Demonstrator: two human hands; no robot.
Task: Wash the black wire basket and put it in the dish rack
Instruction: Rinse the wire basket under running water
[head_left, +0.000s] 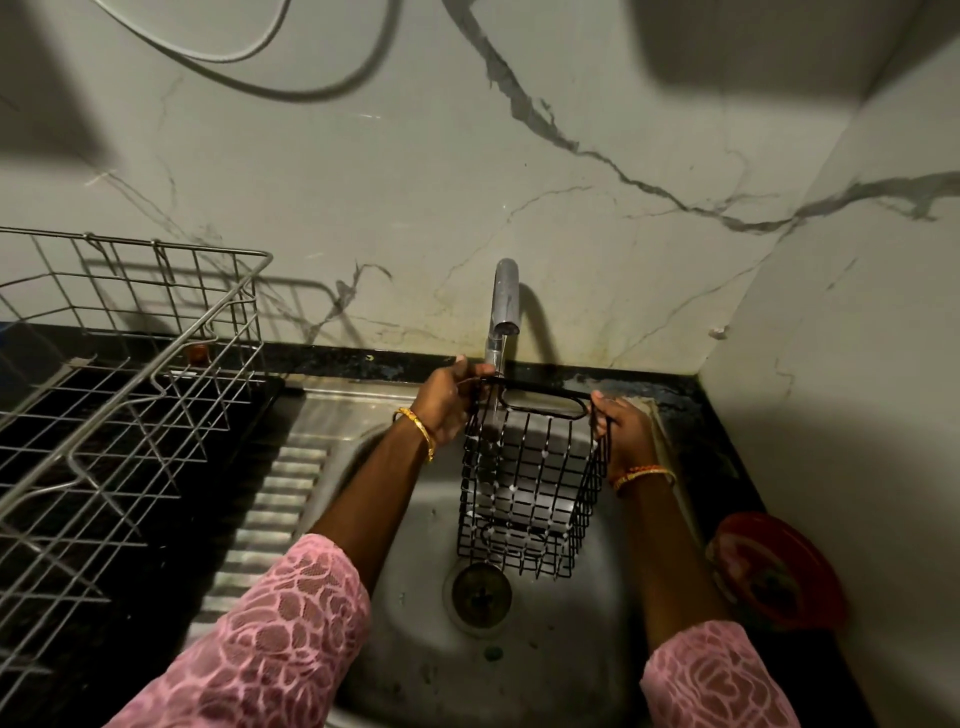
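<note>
The black wire basket (530, 483) hangs over the steel sink (415, 649), tilted with its open top toward the wall. Water runs from the tap (505, 301) onto its left upper rim, and white foam clings to several wire crossings. My left hand (447, 400) grips the basket's upper left corner. My right hand (621, 426) grips the upper right corner. The steel dish rack (130, 415) stands to the left on the black counter.
A ribbed drainboard (270, 519) lies between the sink and the rack. A red round object (779, 571) sits on the counter at the right. The drain strainer (480, 592) is below the basket. Marble walls close in behind and on the right.
</note>
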